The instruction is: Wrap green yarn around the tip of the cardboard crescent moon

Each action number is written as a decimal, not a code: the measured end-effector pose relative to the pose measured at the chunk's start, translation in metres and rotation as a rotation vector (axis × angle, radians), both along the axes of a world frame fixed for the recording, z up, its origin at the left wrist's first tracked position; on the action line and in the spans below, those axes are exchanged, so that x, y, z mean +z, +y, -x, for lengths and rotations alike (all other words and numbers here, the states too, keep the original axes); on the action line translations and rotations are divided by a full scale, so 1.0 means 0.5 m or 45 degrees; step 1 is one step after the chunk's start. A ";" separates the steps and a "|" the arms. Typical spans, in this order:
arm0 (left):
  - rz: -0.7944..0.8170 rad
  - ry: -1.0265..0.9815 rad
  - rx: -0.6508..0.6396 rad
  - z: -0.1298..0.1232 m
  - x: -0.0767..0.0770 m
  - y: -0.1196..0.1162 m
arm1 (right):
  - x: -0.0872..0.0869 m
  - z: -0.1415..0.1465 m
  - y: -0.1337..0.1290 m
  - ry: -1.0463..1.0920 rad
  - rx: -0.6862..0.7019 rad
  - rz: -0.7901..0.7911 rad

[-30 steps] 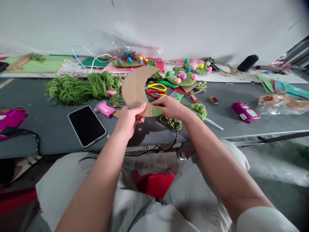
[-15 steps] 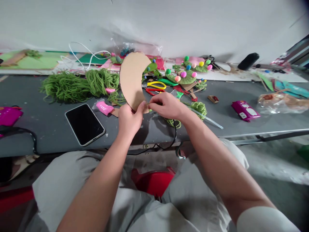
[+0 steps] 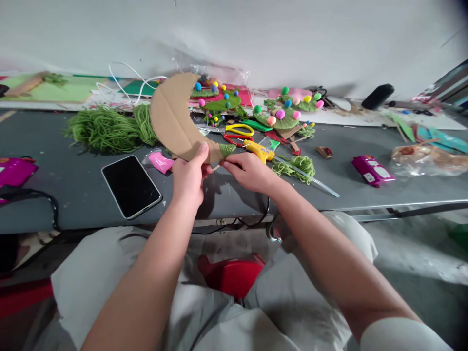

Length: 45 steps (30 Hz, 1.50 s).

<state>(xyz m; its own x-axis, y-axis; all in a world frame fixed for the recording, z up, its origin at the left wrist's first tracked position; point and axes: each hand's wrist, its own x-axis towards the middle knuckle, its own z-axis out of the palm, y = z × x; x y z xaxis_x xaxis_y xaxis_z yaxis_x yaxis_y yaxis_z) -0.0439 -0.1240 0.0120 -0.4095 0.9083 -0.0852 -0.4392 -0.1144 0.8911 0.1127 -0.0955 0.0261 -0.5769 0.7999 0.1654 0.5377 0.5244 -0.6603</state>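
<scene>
A brown cardboard crescent [image 3: 173,117] is held up over the table, its lower tip wrapped in green yarn [image 3: 227,149]. My left hand [image 3: 190,175] is closed on the lower part of the crescent, thumb on its face. Beside the wrapped tip, my right hand [image 3: 248,170] pinches a strand of that yarn, and a short length shows between the hands. Just behind my right hand lies a yellow glue gun [image 3: 261,150] with a clear glue stick [image 3: 321,185] trailing right. Yellow-handled scissors [image 3: 239,129] and red-handled ones lie beyond it.
A phone [image 3: 131,186] and a bundle of green yarn [image 3: 104,130] lie left. Green pieces with coloured pompoms [image 3: 280,114] sit at the back. A loose yarn coil [image 3: 298,168] and a purple packet [image 3: 373,170] are at right. A black cable [image 3: 266,209] hangs over the front edge.
The crescent has tilted and swung left, its wrapped tip now pointing right and showing between my hands. My left hand has turned with it; the glue gun has come into sight.
</scene>
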 end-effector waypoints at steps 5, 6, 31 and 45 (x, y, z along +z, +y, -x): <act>-0.034 -0.121 -0.142 0.005 0.004 -0.005 | -0.013 -0.013 0.024 0.123 0.123 0.074; -0.022 -0.120 -0.173 0.004 0.004 -0.007 | -0.010 -0.018 0.030 0.108 0.136 0.079; 0.099 1.192 -0.073 0.001 -0.013 -0.021 | 0.071 -0.035 0.023 -0.421 -0.112 -0.064; -0.044 0.489 0.053 -0.011 -0.024 -0.006 | 0.034 0.007 -0.025 -0.220 -0.115 0.046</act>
<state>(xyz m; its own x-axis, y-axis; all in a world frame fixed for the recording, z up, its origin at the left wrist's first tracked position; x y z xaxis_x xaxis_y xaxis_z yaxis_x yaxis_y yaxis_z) -0.0382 -0.1270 0.0000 -0.4422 0.8899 0.1123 -0.0683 -0.1583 0.9850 0.1090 -0.1078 0.0432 -0.5197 0.8534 0.0405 0.6885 0.4464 -0.5715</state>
